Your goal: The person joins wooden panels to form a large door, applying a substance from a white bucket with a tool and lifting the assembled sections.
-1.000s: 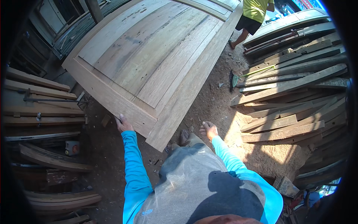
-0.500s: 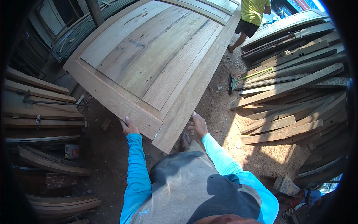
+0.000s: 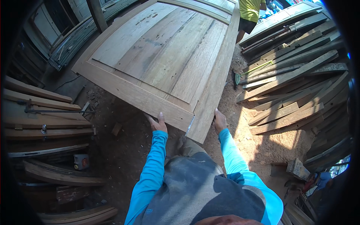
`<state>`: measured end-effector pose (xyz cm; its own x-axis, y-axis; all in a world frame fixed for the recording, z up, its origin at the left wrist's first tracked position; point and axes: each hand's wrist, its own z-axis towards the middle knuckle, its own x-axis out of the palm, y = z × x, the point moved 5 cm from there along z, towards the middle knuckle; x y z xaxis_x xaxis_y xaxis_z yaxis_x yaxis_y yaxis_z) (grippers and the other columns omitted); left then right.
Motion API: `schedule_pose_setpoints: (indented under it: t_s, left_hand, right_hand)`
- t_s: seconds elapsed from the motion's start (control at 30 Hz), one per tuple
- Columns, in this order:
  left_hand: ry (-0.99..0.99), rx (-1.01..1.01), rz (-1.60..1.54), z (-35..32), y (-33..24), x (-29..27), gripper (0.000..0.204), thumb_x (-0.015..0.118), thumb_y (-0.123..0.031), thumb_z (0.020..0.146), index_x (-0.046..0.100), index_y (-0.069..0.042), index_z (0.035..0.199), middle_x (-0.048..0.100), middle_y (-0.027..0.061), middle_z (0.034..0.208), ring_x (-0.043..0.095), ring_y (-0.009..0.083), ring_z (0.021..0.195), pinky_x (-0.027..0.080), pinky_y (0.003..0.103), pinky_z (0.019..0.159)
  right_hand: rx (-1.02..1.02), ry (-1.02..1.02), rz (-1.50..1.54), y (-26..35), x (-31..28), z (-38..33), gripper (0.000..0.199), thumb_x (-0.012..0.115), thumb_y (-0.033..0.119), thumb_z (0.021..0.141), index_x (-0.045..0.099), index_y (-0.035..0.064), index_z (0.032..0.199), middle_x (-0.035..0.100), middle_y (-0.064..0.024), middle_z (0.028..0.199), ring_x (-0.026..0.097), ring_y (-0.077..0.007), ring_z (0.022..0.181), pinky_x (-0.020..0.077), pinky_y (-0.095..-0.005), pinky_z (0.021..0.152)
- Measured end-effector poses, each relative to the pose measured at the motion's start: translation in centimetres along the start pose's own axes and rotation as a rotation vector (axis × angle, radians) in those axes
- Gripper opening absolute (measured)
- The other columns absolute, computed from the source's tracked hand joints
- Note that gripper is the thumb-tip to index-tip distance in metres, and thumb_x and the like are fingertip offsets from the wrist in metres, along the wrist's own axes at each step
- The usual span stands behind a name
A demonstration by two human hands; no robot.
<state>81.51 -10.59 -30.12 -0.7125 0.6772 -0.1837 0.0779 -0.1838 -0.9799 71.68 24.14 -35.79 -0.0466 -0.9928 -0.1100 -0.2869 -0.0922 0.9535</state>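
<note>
A large panelled wooden door [image 3: 161, 56] slants across the middle, its near end raised off the ground. My left hand [image 3: 157, 123] grips the bottom edge, thumb on top and fingers hidden underneath. At the right edge near the corner, my right hand [image 3: 219, 120] has hold of the same door; its fingers are partly hidden behind the wood. A pale, whitish joint line shows near the close corner, between the end rail and the right stile.
Stacked timber [image 3: 288, 82] lines the right side beside sawdust [image 3: 277, 140]. A green-handled tool [image 3: 237, 78] leans there. On the left lie more boards [image 3: 48, 122] with a bar clamp [image 3: 56, 111]. A person in a yellow shirt [image 3: 249, 10] stands beyond the door.
The door's near end has swung to the right, with both my hands moving along with it. The person in yellow is now more hidden behind the door and the frame's top.
</note>
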Motion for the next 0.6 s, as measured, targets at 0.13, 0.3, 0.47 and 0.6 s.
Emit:
schedule_pose_setpoints:
  t_s: [0.13, 0.3, 0.47, 0.6]
  left_hand:
    - [0.044, -0.038, -0.061, -0.3, -0.4, -0.7, 0.092, 0.064, -0.033, 0.091, 0.006, 0.007, 0.149, 0.019, 0.0300, 0.153, 0.025, 0.0365, 0.142, 0.022, 0.040, 0.116]
    - [0.095, -0.137, 0.096, 1.6, 0.7, -2.9, 0.093, 0.067, -0.037, 0.088, 0.011, 0.006, 0.149, 0.027, 0.0279, 0.151, 0.032, 0.0350, 0.138, 0.027, 0.039, 0.114]
    - [-0.118, -0.171, -0.035, 11.1, 3.9, -6.1, 0.088, 0.065, -0.044, 0.089, 0.021, 0.005, 0.148, 0.038, 0.0251, 0.145, 0.044, 0.0328, 0.129, 0.037, 0.039, 0.107]
    - [-0.068, -0.176, 0.078, 13.2, 3.8, -6.7, 0.089, 0.064, -0.046, 0.089, 0.022, 0.006, 0.147, 0.042, 0.0263, 0.141, 0.047, 0.0329, 0.126, 0.039, 0.040, 0.105]
  right_hand:
    - [0.086, 0.003, -0.097, 0.9, -0.1, -0.5, 0.049, 0.047, 0.035, 0.098, 0.058, -0.0075, 0.120, 0.066, -0.0149, 0.115, 0.061, -0.0226, 0.110, 0.0472, -0.0338, 0.095]
    - [0.298, 0.032, 0.191, 4.6, 1.5, -2.9, 0.048, 0.052, 0.034, 0.096, 0.057, -0.0041, 0.124, 0.065, -0.0113, 0.116, 0.062, -0.0225, 0.106, 0.0501, -0.0385, 0.089]
    - [0.204, -0.001, 0.196, 2.2, 0.7, -2.3, 0.048, 0.055, 0.033, 0.095, 0.056, -0.0021, 0.128, 0.064, -0.0118, 0.119, 0.061, -0.0189, 0.104, 0.0495, -0.0381, 0.085]
    - [0.271, -0.047, 0.227, 2.4, 1.3, -2.8, 0.042, 0.051, 0.030, 0.097, 0.056, -0.0026, 0.123, 0.064, -0.0118, 0.116, 0.065, -0.0210, 0.101, 0.0528, -0.0351, 0.086]
